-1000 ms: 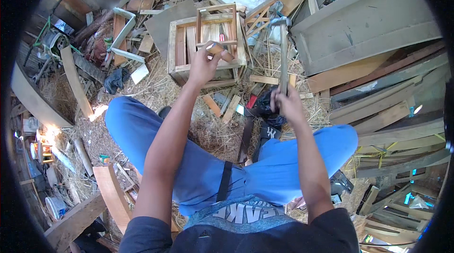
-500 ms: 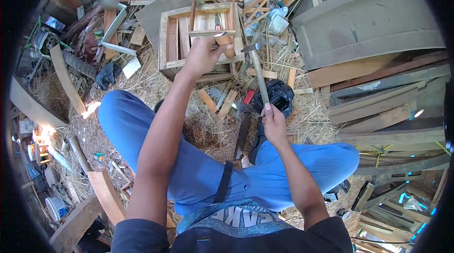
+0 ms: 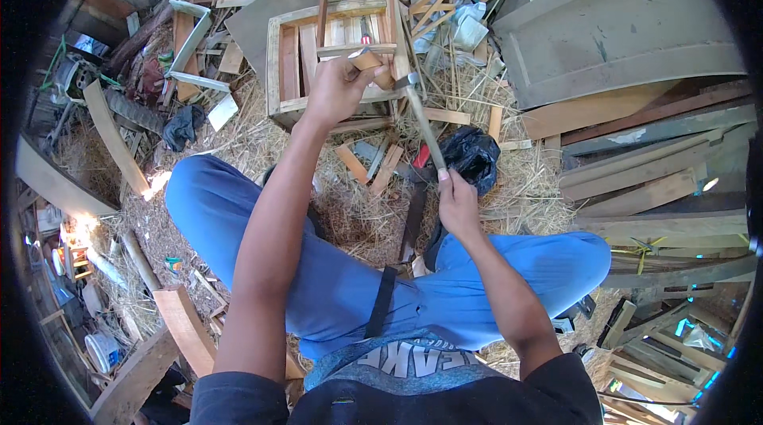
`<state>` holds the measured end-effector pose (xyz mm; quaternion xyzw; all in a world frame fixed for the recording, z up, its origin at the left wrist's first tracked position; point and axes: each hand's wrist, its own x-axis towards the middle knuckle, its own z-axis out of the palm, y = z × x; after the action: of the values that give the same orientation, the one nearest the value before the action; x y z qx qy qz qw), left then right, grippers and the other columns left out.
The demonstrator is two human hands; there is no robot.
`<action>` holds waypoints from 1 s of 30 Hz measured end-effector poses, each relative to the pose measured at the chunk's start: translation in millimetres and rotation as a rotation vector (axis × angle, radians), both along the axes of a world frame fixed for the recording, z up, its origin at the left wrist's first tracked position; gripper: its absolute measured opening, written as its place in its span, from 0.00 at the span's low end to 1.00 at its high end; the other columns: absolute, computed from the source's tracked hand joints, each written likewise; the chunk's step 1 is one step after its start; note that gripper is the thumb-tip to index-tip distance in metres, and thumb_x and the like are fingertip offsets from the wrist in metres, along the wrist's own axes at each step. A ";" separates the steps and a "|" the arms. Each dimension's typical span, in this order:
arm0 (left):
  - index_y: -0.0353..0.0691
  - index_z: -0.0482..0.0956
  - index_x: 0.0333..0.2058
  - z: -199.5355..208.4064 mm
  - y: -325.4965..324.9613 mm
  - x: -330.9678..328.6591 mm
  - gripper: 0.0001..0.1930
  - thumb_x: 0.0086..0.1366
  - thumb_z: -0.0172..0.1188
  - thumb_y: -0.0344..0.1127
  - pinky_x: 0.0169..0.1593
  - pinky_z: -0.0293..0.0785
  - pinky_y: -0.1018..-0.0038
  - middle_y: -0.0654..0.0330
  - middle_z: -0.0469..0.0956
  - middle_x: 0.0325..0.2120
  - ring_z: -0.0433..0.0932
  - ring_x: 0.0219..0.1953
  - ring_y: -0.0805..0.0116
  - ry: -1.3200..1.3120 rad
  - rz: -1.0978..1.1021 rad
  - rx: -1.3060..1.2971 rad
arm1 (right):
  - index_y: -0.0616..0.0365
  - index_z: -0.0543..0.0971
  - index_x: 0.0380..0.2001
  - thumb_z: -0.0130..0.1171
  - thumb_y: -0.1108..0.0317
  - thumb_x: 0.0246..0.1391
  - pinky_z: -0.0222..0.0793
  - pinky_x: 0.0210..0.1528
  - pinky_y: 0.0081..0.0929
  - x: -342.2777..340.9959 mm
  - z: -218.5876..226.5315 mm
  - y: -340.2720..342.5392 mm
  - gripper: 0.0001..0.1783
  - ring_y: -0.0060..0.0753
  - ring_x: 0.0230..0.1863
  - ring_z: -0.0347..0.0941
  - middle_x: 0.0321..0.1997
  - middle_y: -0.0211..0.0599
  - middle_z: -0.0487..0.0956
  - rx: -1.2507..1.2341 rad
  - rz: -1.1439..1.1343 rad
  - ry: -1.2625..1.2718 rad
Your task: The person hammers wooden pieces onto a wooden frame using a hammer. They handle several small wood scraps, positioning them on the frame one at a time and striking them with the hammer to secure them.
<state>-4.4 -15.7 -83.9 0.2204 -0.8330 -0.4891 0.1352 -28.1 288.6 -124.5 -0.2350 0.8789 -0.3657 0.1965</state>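
Note:
My left hand (image 3: pixel 334 91) grips a short wooden block (image 3: pixel 368 59) over the near right part of a wooden box frame (image 3: pixel 275 67). Closed round the lower handle of a hammer (image 3: pixel 423 125) is my right hand (image 3: pixel 458 204). The hammer's head lies close to the right of the block, by the frame's right side; I cannot tell whether they touch. A smaller wooden frame (image 3: pixel 323 21) rests on top of the box frame. Inside it shows a screwdriver-like tool with a red part (image 3: pixel 366 39), partly hidden.
A black plastic bag (image 3: pixel 470 159) and a saw-like dark blade (image 3: pixel 411 222) lie on the straw between my legs. Grey panels (image 3: pixel 604 36) and stacked boards (image 3: pixel 636 187) fill the right side. Curved planks (image 3: pixel 115 139) and scrap wood lie at the left.
The hammer has swung left, its head moving from apart to close beside the block. My left hand keeps its grip, and the block has tilted slightly.

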 end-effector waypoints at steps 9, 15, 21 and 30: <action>0.33 0.84 0.41 1.9 -0.5 1.7 0.13 0.66 0.66 0.38 0.42 0.75 0.72 0.55 0.86 0.33 0.81 0.35 0.74 0.068 0.037 -0.069 | 0.64 0.73 0.32 0.43 0.55 0.73 0.65 0.27 0.38 -2.5 -2.2 -9.9 0.23 0.35 0.21 0.71 0.19 0.40 0.73 -0.025 0.019 0.070; 0.32 0.85 0.41 -1.7 15.6 -0.4 0.10 0.67 0.64 0.34 0.37 0.72 0.74 0.61 0.86 0.31 0.76 0.31 0.79 0.173 0.031 0.007 | 0.65 0.71 0.31 0.44 0.58 0.72 0.63 0.29 0.50 -10.2 22.7 -6.5 0.20 0.68 0.27 0.71 0.21 0.58 0.72 -0.179 -0.077 0.033; 0.35 0.85 0.42 -13.1 12.5 2.5 0.10 0.68 0.64 0.35 0.32 0.71 0.75 0.60 0.85 0.26 0.73 0.27 0.81 0.207 -0.001 0.012 | 0.65 0.71 0.32 0.45 0.57 0.72 0.63 0.30 0.50 -9.1 26.7 6.9 0.21 0.68 0.27 0.69 0.22 0.59 0.71 -0.072 -0.065 0.024; 0.31 0.84 0.41 -16.9 18.0 7.9 0.09 0.68 0.64 0.31 0.35 0.71 0.76 0.65 0.84 0.29 0.72 0.30 0.82 0.261 -0.010 0.058 | 0.66 0.73 0.35 0.44 0.56 0.71 0.65 0.32 0.52 1.6 12.0 -0.1 0.21 0.70 0.28 0.71 0.23 0.60 0.72 -0.047 -0.075 0.032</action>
<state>3.4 2.3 -100.9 0.1546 -0.7948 -0.5383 0.2337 -26.5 288.5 -112.5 -0.2124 0.8812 -0.3897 0.1629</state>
